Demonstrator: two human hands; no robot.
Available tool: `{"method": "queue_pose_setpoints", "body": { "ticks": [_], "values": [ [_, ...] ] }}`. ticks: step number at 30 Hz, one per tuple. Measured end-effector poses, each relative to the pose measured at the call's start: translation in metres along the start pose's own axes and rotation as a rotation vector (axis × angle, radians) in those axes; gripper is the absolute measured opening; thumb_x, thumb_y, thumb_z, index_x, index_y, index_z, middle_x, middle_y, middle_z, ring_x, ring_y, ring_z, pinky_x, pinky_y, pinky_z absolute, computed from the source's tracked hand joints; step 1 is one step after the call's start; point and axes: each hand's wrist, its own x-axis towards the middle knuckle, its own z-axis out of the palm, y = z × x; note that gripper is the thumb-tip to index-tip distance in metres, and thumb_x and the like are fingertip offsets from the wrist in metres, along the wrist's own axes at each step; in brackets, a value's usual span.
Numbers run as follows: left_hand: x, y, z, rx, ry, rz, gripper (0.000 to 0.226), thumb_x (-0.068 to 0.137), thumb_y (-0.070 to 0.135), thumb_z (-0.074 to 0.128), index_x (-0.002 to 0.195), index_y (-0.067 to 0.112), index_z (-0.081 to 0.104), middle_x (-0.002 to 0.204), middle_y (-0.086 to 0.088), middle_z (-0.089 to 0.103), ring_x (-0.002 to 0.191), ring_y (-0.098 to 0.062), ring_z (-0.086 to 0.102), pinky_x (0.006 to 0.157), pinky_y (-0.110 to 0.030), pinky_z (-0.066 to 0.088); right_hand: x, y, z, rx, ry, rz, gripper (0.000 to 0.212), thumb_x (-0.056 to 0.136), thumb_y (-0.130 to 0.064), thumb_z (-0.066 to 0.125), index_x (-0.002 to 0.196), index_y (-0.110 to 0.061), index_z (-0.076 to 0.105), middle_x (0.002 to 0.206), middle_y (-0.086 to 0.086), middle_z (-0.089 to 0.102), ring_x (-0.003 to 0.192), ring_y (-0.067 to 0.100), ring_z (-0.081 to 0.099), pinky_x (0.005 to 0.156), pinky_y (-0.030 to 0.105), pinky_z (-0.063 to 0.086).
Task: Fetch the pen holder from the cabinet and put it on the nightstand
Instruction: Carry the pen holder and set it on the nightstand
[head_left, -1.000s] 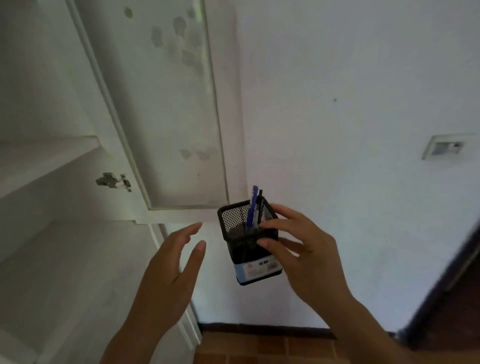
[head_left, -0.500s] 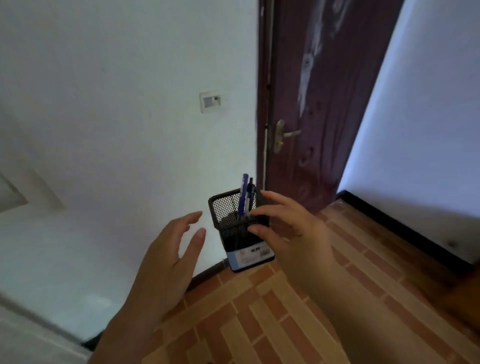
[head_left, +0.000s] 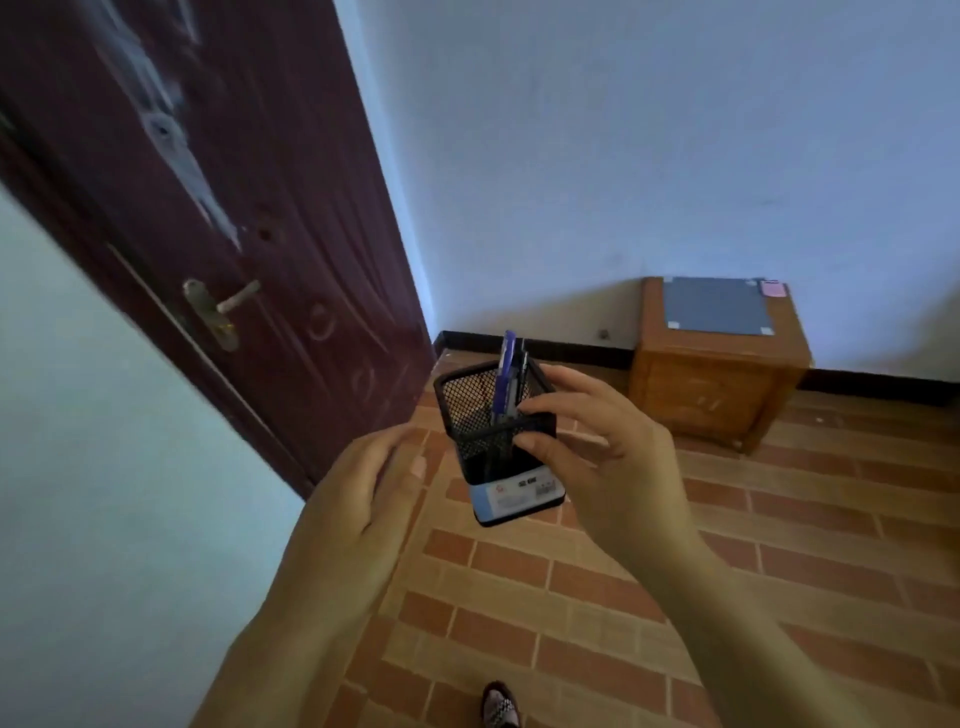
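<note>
While in right hand (head_left: 615, 470), pen holder (head_left: 491, 441).

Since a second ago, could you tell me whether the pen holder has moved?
Yes. The pen holder, gripped by the right hand, has passed rightward across the door, from its handle edge to beyond its other edge, toward the nightstand.

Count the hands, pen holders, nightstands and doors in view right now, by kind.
Hands: 2, the left hand free, the right hand gripping the holder
Pen holder: 1
Nightstand: 1
Door: 1
Total: 5
</note>
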Motion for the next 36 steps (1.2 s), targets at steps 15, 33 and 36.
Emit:
{"method": "queue_pose_setpoints", "body": {
  "ticks": [15, 33, 36],
  "values": [
    [0.193, 0.007, 0.056, -0.094, -0.260, 0.266, 0.048, 0.086, 0.062, 0.031, 0.128, 0.043, 0.041, 0.132, 0.024, 0.042, 0.122, 0.002, 0.040, 0.098, -0.029, 0.037, 0.106, 0.061, -0.023, -0.227, 0.300, 0.135, 0.026, 0.077, -0.010, 0.069, 0.092, -0.030, 0.067, 0.121, -0.008, 0.058, 0.108, 0.007, 0.057, 0.081, 0.025, 0.056],
    [0.325, 0.093, 0.170, -0.045, -0.418, 0.413, 0.048, 0.084, 0.055, 0.032, 0.129, 0.040, 0.041, 0.119, 0.025, 0.040, 0.109, 0.008, 0.036, 0.077, -0.007, 0.028, 0.192, 0.137, -0.135, -0.337, 0.496, 0.160, 0.023, 0.076, -0.011, 0.070, 0.093, -0.027, 0.069, 0.114, -0.017, 0.055, 0.104, -0.001, 0.056, 0.081, 0.020, 0.054],
    [0.361, 0.121, 0.208, -0.061, -0.449, 0.442, 0.043, 0.087, 0.053, 0.034, 0.128, 0.041, 0.042, 0.119, 0.026, 0.042, 0.110, 0.005, 0.040, 0.077, -0.009, 0.030, 0.216, 0.164, -0.174, -0.356, 0.545, 0.166, 0.024, 0.076, -0.011, 0.071, 0.092, -0.028, 0.069, 0.115, -0.011, 0.058, 0.102, 0.006, 0.059, 0.080, 0.024, 0.054]
  ]
}}
